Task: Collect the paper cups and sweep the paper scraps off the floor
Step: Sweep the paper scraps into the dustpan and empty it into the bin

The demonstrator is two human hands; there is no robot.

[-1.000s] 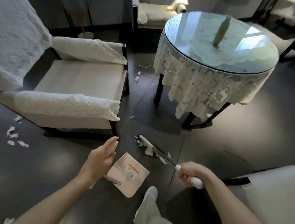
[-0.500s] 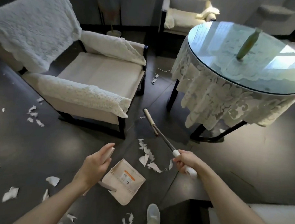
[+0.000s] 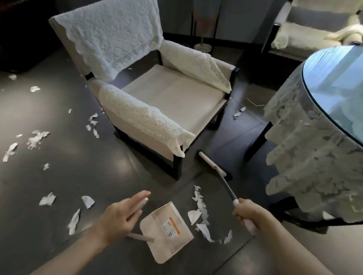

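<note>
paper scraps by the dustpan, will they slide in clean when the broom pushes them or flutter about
The paper scraps look thin, torn and curled, so they are probably very light and floppy. A push from the broom may make them bunch or skip rather than slide flat. Some could catch at the dustpan edge, since they lie crumpled rather than flat.

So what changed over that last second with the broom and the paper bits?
The long-handled white broom swung away from the person: its head left the torn white paper scraps and now sits out near the lace-covered armchair. The scraps lie beside the beige dustpan, not in it. The right hand kept hold of the broom, the left hand of the dustpan handle.
</note>
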